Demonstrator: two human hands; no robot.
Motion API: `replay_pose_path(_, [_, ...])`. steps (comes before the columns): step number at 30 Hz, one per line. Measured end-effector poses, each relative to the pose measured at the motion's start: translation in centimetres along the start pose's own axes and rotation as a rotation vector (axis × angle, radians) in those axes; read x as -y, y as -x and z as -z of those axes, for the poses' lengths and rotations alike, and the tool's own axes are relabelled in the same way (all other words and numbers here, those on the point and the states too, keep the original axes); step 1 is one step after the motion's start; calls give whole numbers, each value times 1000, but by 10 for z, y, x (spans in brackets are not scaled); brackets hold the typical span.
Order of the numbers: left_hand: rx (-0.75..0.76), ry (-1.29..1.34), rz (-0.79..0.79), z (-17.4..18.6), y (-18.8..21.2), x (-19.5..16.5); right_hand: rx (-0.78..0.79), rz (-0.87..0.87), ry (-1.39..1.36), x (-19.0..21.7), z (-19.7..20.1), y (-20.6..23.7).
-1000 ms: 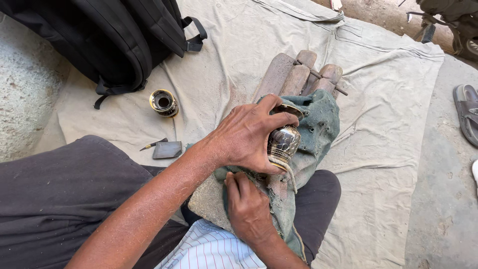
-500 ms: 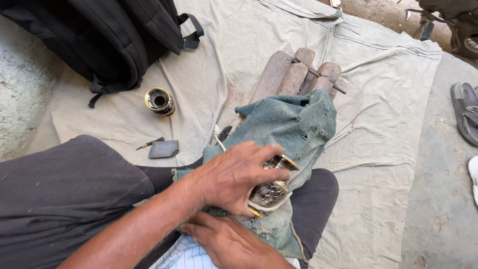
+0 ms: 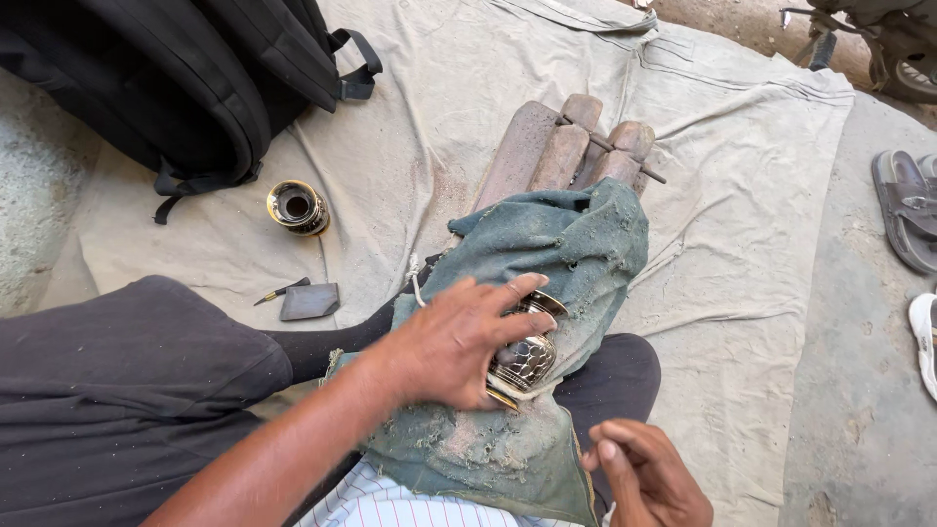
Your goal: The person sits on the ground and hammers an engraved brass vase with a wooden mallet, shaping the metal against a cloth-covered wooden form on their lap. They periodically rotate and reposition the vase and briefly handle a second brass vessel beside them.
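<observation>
Our left hand [image 3: 454, 342] clamps the metal cup [image 3: 522, 356] against the green cloth [image 3: 556, 244] (steadying it); right hand [image 3: 649, 478] loosely curled, empty

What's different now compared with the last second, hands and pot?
The left hand has laid the engraved metal pot from upright onto its side on the green cloth and still grips it. The right hand has let go and pulled back toward the body, fingers pinched. The second small pot, backpack and wooden block have not moved.
</observation>
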State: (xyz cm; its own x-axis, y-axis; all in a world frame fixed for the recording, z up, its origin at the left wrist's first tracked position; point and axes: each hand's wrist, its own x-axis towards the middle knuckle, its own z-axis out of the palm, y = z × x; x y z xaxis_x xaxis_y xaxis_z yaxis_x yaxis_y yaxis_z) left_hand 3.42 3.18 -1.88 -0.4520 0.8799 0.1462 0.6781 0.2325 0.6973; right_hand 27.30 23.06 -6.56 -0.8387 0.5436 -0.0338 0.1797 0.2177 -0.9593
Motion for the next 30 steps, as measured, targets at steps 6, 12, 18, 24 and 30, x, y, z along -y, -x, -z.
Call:
replay_pose_path(6, [-45, 25, -100, -1, 8, 19, -87, 19, 32, 17, -31, -5])
replay_pose_path(12, [-109, -5, 23, 22, 22, -18, -236, 6, -5, 12, -17, -20])
replay_pose_path(18, [-110, 121, 123, 42, 86, -31, -243, -191, 330, -49, 20, -39])
replay_pose_path(24, [706, -748, 924, 74, 135, 52, -223, -171, 755, -117, 19, -68])
replay_pose_path(30, [1170, -408, 1088, 63, 126, 115, -5, 17, 870, -120, -10, -97])
